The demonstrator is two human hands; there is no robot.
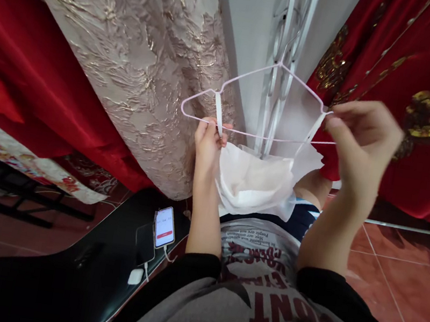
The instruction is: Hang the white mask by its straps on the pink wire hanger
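Observation:
A thin pale pink wire hanger (253,74) hangs by its hook from a white metal grille (287,36). A small white garment (255,181) with thin straps hangs from it. My left hand (207,143) pinches the left strap (218,112) just below the hanger's bottom bar. At the hanger's right end, the fingers of my right hand (359,140) are closed on the right strap (315,127). Both forearms reach up from black sleeves.
A beige brocade curtain (142,51) hangs at left, and red cloth with gold embroidery (423,80) hangs at right. Below left, a lit phone (165,227) on a cable lies on a black surface (69,279). The floor is red tile (394,287).

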